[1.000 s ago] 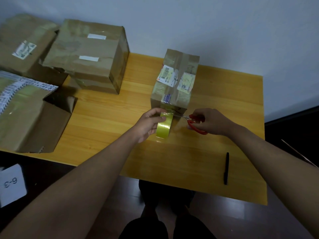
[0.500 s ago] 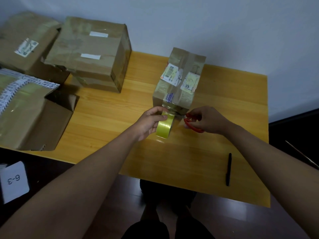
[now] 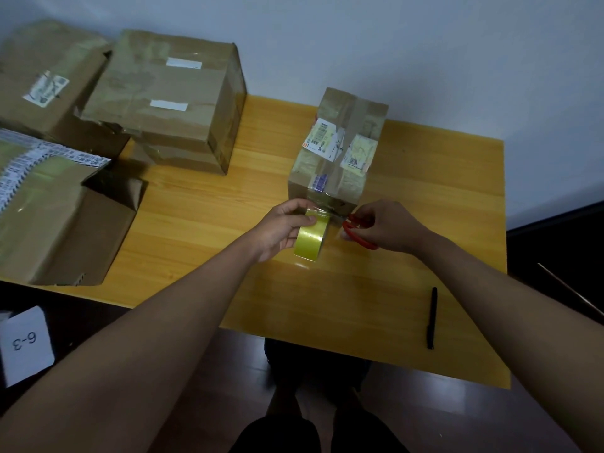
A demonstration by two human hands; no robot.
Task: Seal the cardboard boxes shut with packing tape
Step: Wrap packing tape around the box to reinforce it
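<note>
The tape roll (image 3: 310, 237) is gripped by the left hand (image 3: 281, 227), fingers curled round its yellow rim, just below the near face of the small box (image 3: 338, 152). Red-handled scissors (image 3: 358, 233) are held by the right hand (image 3: 387, 226), fingers curled through the loops, just to the right of the roll. The blades are pointed left toward the short stretch of tape between roll and box; whether they are apart or together cannot be told, as that spot is dim and small.

The step in hand is judged to be the cut that frees the roll, with 1 strip already laid along the box's top seam.

Now the hazards. If tension is lost at the roll, the strip could be folded onto itself and stuck before it is severed. If the cut is taken too close to the box, too little tail would be left to press down over the edge, and the seal could lift. The left thumb is placed very near the blade line, so a nick is possible. A hard pull could drag the light box along the table (image 3: 425, 191).

Well left of the grip, 1 open box (image 3: 65, 220) is seen unsealed.
</note>
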